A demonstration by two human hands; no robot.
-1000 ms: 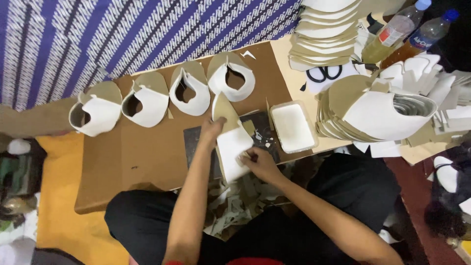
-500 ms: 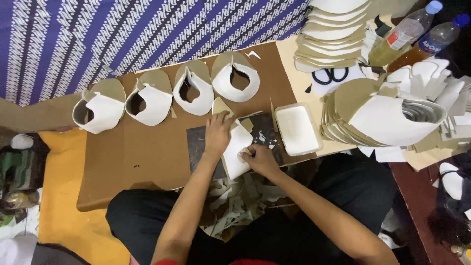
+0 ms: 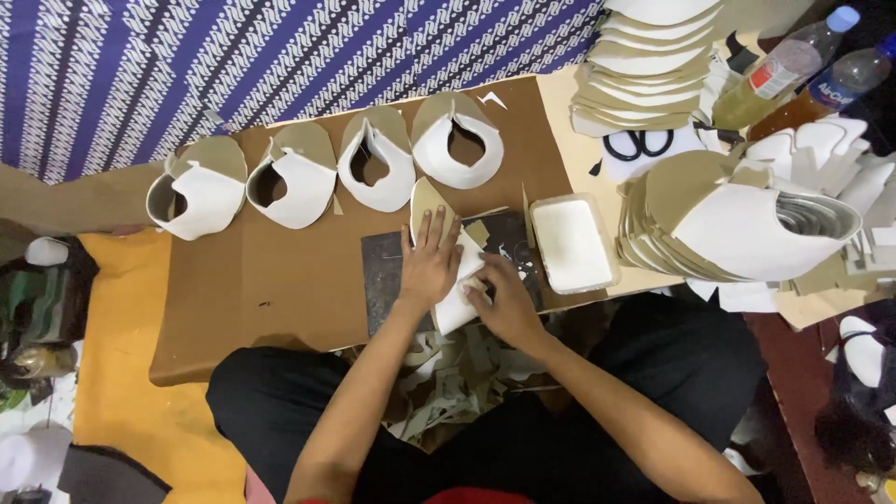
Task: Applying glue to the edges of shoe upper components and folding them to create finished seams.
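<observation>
Progress? Looked partway, as a judgement. Counted four shaped pieces point(image 3: 303, 187) set in a row along the far side of the board point(image 3: 280, 299), white over tan, each curved round an opening. Saw far more left undone: a thick stack point(image 3: 747, 229) of flat blanks fanned out at the right, and another pile beyond the scissors point(image 3: 637, 143).

Found the piece point(image 3: 457, 308) in hand lying on the dark mat point(image 3: 383, 280) at the near edge of the board, just left of the white tray point(image 3: 571, 245). Pressed down on it with the left hand point(image 3: 431, 266), palm flat, fingers spread and pointing away, covering most of its middle. Curled the right hand point(image 3: 504, 303) against its lower right edge, close beside the left; could not tell whether pinching the piece itself or some small tool. Left only a white lower tip and a tan corner past the left fingertips showing. Noted scraps point(image 3: 457, 373) heaped on the lap just below.
</observation>
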